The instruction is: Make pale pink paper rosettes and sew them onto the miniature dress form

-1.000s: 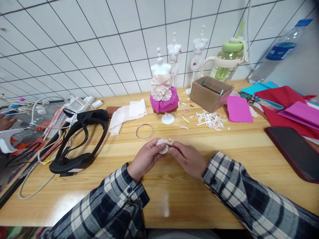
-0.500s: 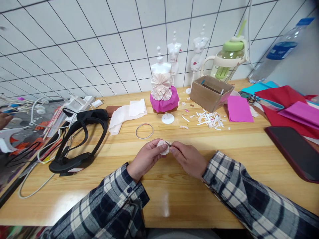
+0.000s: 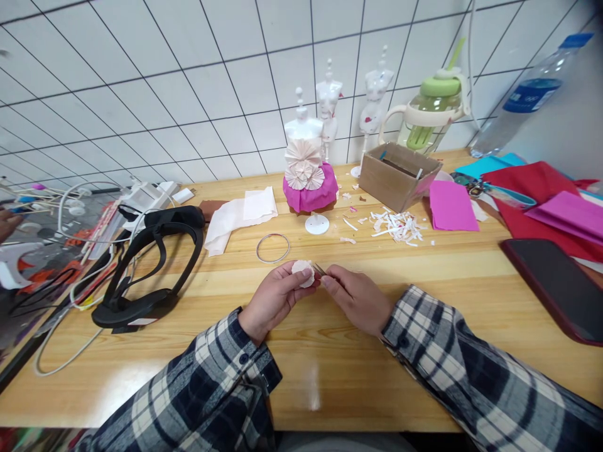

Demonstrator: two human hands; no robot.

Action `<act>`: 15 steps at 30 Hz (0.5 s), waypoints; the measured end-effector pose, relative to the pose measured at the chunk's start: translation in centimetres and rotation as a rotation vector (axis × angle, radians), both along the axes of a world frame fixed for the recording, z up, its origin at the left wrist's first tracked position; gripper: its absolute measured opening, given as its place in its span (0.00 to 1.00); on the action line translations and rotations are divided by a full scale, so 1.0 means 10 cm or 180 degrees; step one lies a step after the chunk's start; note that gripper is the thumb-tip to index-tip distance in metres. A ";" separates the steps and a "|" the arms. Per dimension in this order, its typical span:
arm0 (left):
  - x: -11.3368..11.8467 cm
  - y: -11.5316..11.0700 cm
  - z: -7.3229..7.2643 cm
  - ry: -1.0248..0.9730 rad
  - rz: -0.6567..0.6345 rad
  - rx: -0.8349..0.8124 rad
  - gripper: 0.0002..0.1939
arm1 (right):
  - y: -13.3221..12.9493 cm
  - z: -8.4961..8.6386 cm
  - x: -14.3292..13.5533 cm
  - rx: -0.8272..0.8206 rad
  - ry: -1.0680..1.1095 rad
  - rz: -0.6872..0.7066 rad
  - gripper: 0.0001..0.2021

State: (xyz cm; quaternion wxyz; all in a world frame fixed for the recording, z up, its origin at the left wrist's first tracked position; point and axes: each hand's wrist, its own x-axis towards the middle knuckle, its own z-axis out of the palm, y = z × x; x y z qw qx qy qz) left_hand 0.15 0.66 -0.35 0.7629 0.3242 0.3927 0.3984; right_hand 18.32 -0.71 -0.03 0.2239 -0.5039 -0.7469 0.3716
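Near the middle of the table, my left hand (image 3: 273,298) pinches a small round piece of pale pink pleated paper (image 3: 302,274) between thumb and fingers. Just to its right, my right hand (image 3: 358,296) is closed around a slim metal tool with two narrow tips (image 3: 319,270). Its handle is hidden in my fingers, so I cannot tell whether it is tweezers or small scissors. The tips point left, close to the paper's edge. Behind my hands stands a white mini mannequin (image 3: 304,130) with a magenta paper skirt (image 3: 308,196) and pale pleated paper fans (image 3: 304,166).
A silver ring (image 3: 273,248) lies beyond my left hand, near pale paper strips (image 3: 229,220). A black headset (image 3: 136,307) rests at left. Paper shreds (image 3: 398,226), a cardboard box (image 3: 398,179), coloured paper (image 3: 453,206) and a phone (image 3: 556,285) occupy the right. Another person's hand (image 3: 8,224) shows far left.
My left hand has turned the round paper and shifted it slightly left and up. The tool's tips now sit apart from the paper's face and show more plainly.
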 end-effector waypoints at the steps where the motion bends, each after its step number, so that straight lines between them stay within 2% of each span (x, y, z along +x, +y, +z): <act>1: 0.00 0.00 0.00 0.0012 0.0018 0.0015 0.09 | 0.00 0.00 0.00 -0.0020 0.0026 -0.0002 0.15; 5: 0.02 0.00 0.01 0.0026 0.0191 0.0109 0.13 | -0.01 0.02 0.01 0.0006 0.0224 -0.0210 0.16; 7: 0.03 -0.01 0.01 0.0090 0.0136 0.0121 0.13 | -0.01 0.02 0.01 0.0043 0.0404 -0.0438 0.15; 9: 0.04 -0.01 0.01 0.0195 0.0022 0.0143 0.14 | -0.01 0.01 0.01 0.0038 0.0589 -0.0590 0.17; 11: 0.04 -0.02 0.01 0.0313 -0.0047 0.0190 0.15 | 0.00 0.01 0.00 0.0034 0.0693 -0.0574 0.20; 15: 0.04 -0.03 0.01 0.0401 -0.0087 0.0188 0.16 | 0.01 0.00 0.00 -0.0006 0.0588 -0.0478 0.10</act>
